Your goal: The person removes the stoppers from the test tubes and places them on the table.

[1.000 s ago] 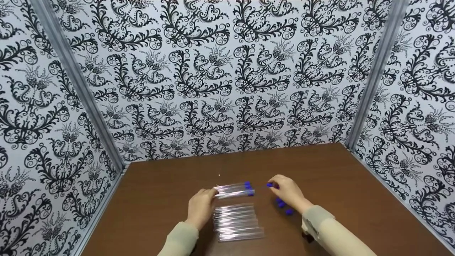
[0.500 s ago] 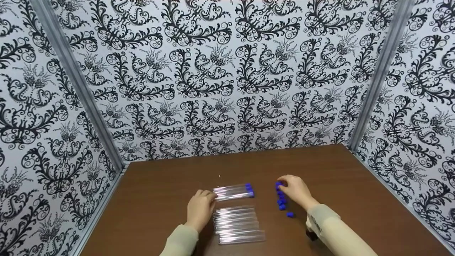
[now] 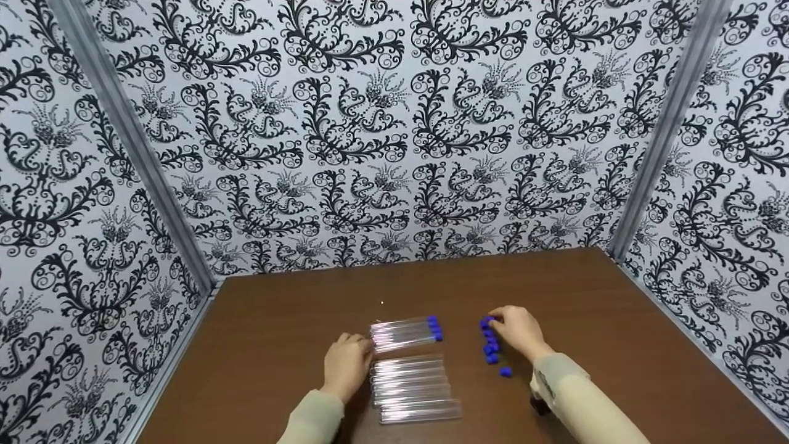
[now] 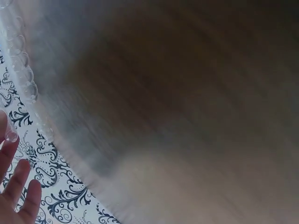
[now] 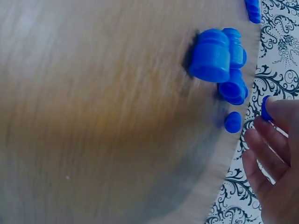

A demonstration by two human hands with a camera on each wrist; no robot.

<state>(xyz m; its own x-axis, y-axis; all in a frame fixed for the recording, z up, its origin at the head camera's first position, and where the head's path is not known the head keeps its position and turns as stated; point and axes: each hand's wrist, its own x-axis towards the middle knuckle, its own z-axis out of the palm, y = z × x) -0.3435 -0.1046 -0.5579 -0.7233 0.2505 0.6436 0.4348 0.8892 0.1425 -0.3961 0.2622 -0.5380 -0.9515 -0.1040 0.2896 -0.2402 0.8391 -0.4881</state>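
My left hand (image 3: 348, 364) is at the left ends of a group of clear tubes (image 3: 400, 335) with blue caps (image 3: 436, 333) on their right ends. In the left wrist view, its thumb and forefinger pinch the rounded end of a clear tube (image 4: 11, 135); the other fingers are loosely spread. My right hand (image 3: 518, 333) is at the far end of a row of loose blue caps (image 3: 490, 348). In the right wrist view, thumb and forefinger pinch a small blue cap (image 5: 266, 108), partly hidden by the thumb.
Several uncapped clear tubes (image 3: 410, 382) lie side by side nearer the front. One blue cap (image 3: 505, 372) sits apart from the row. The brown table (image 3: 296, 308) ends at patterned walls (image 3: 357, 154) at the back and sides.
My right hand, with a blue cap pinched away from the row a second ago, has moved right to the row's far end. My left hand has stayed by the capped tubes.
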